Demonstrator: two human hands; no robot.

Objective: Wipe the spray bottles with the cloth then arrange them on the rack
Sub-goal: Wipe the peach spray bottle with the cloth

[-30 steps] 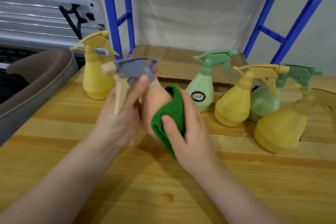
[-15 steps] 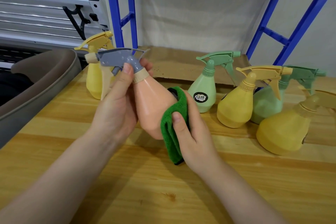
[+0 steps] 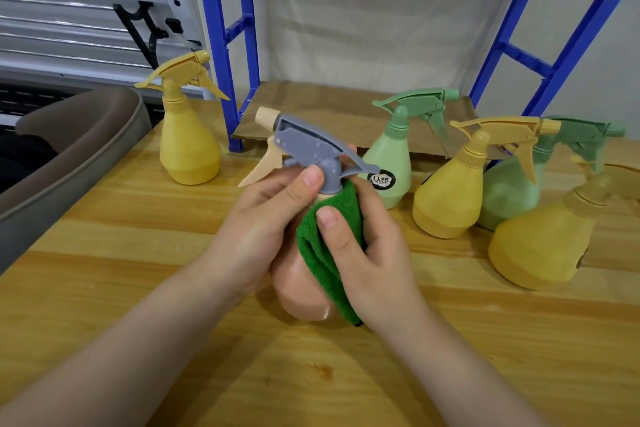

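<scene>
Left hand [image 3: 263, 222] grips peach plastic spray bottle [image 3: 301, 284] at its neck; right hand [image 3: 367, 253] presses folded green microfibre cloth [image 3: 329, 246] around it.

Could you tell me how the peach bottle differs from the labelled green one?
The peach bottle has a grey sprayer; the green bottle has a green one. The peach bottle is held; the green bottle stands on the table. Only the green bottle shows a black label. Both share one shape.
</scene>
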